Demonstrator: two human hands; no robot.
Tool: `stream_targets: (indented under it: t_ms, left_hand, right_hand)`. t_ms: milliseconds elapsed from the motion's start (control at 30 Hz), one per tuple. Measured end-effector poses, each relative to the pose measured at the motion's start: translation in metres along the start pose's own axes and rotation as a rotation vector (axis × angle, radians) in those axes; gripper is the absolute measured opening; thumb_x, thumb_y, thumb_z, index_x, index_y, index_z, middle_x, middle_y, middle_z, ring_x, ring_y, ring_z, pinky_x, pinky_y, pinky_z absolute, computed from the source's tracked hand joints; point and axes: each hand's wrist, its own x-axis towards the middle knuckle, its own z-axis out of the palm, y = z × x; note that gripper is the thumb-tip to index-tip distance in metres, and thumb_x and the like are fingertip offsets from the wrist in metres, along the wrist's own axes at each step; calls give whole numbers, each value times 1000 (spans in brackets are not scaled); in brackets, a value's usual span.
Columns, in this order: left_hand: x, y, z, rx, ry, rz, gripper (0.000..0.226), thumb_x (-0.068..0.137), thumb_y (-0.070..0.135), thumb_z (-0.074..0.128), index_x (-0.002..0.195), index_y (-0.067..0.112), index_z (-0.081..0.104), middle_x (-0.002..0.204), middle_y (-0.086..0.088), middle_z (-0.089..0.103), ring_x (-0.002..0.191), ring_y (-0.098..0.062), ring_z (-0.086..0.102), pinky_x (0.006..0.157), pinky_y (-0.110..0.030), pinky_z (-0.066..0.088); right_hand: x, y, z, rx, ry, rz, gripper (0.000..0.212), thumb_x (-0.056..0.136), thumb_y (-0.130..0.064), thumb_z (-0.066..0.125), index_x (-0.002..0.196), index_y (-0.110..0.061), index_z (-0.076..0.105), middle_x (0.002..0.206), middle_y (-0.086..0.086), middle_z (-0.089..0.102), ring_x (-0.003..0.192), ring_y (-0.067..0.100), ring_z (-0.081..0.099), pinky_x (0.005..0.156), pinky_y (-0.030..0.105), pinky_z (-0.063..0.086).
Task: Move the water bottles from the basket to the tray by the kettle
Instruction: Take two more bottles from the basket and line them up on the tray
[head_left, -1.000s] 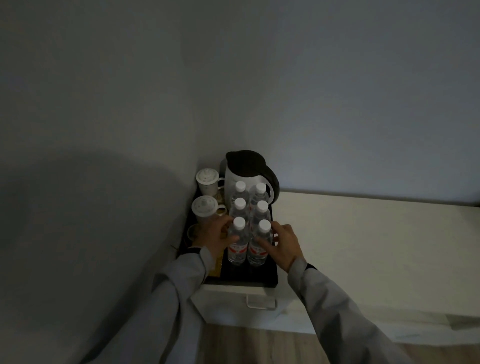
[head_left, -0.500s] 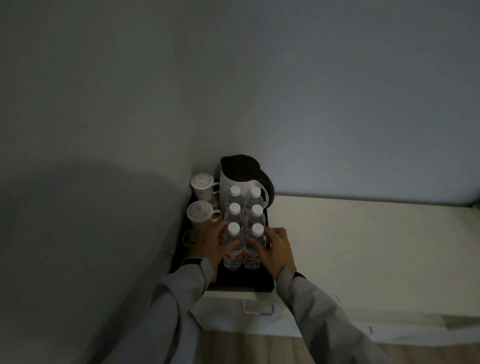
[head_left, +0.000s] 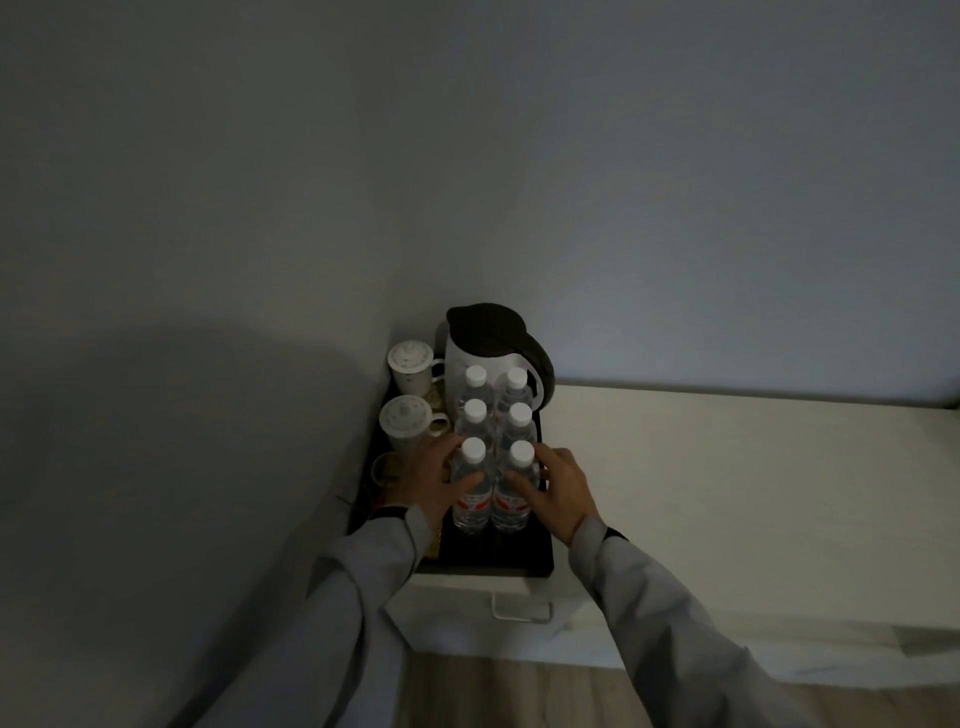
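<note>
Clear front bottles between both hands' fingers.

A dim hotel-style guest room: a black tray at the white surface's left corner carries an electric kettle, lidded cups and water bottles.

A: The left hand covers one side of the near-left bottle, and the right hand hides the near-right bottle the same way.

B: The rear bottles block the kettle front. Dim light blurs the small cup by the left wrist, and both sleeves run off the bottom edge.
</note>
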Motion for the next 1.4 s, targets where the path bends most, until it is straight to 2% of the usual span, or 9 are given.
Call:
stream_targets:
  t_ms: [133,267,500,633,800,1033,1133,1300,1400]
  left_hand:
    - [-1,-1,-2,2,-1,-7,47,76,26,80,118,19,60,113,1,57,104,-14,53,86,-29,41]
    - [-3,-1,0,-14,25,1,46,76,26,81,117,19,60,113,3,57,105,-13,53,87,-31,44]
    - [-7,-2,6,34,109,-35,49,75,24,83,117,10,62,117,-17,62,107,-29,57,90,-40,46]
    - [-7,0,5,30,93,-52,48,76,27,81,117,13,62,117,-11,62,108,-28,57,92,-43,48]
    - [-5,1,5,37,77,-92,48,76,27,81,117,13,62,116,-14,61,107,-30,58,90,-46,50]
    - [-6,5,3,6,66,-24,42,75,34,76,112,23,60,105,5,55,99,-23,58,83,-43,52]
    - [-5,3,2,4,40,-45,43,77,30,79,114,19,61,110,1,55,104,-24,57,86,-38,49]
    - [-8,5,2,-13,55,-62,40,78,28,79,113,27,58,114,-2,58,105,-23,57,89,-43,51]
    - [-6,6,2,26,29,-110,45,78,29,78,117,17,60,119,-10,60,108,-26,58,91,-46,51]
  right_hand:
    - [0,0,2,8,23,-5,39,89,-36,68,123,-19,62,109,13,65,107,27,53,77,21,35]
    - [-1,2,3,25,28,-7,39,89,-34,69,123,-19,61,107,13,64,107,28,54,81,25,39]
    - [-2,-1,5,56,41,11,40,87,-33,71,124,-20,61,109,12,58,109,27,53,86,23,40]
    - [0,-2,4,27,4,16,43,89,-36,68,128,-20,58,113,15,59,110,23,48,82,16,34]
    - [1,-1,3,13,-21,40,44,89,-39,67,127,-19,56,111,16,57,108,25,48,82,19,36]
    - [2,-1,2,-21,-37,36,48,91,-37,65,134,-20,54,112,18,57,109,29,48,81,20,34]
    - [1,-2,1,-18,-38,35,47,91,-36,65,134,-20,54,113,17,58,109,28,48,81,20,34]
    - [0,-1,1,-4,-33,53,46,90,-40,65,131,-22,55,113,16,57,110,26,48,84,22,36]
    - [0,0,0,-4,-22,40,47,88,-41,67,129,-22,55,114,13,59,112,25,48,85,25,39]
